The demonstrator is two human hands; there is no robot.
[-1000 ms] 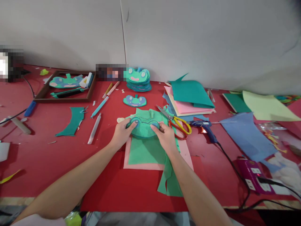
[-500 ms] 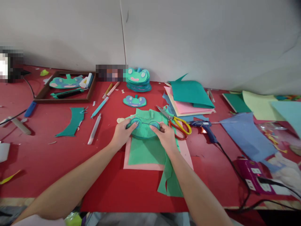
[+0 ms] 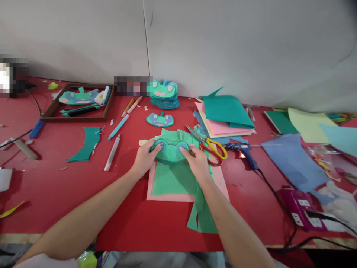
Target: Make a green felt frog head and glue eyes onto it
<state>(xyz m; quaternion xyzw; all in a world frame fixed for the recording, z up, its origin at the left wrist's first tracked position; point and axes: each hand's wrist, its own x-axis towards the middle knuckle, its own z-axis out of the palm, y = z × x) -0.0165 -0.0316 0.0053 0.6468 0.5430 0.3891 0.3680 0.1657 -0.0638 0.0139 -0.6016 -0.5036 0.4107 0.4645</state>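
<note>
Between my two hands is a green felt frog face (image 3: 172, 152) with a darker edge and two round blue eye patches. My left hand (image 3: 145, 158) grips its left side, thumb on the left eye. On the other side my right hand (image 3: 197, 160) pinches the right edge, thumb over the right eye. Beneath the face lie a green felt sheet (image 3: 173, 180) and a pink felt sheet (image 3: 220, 182). Scissors (image 3: 213, 147) with yellow and red handles rest just right of my right hand. A green felt scrap (image 3: 202, 214) hangs under my right wrist.
Finished frog faces (image 3: 164, 91) are stacked by the wall, with another frog face (image 3: 160, 120) nearer. A blue glue gun (image 3: 245, 150) lies at right, corded towards a purple power strip (image 3: 299, 208). Folded felt (image 3: 228, 111), a brown frame tray (image 3: 75, 120) and pens (image 3: 118, 126) surround the work.
Both thumbs shift slightly on the frog face. The face and hands stay in nearly the same place.
</note>
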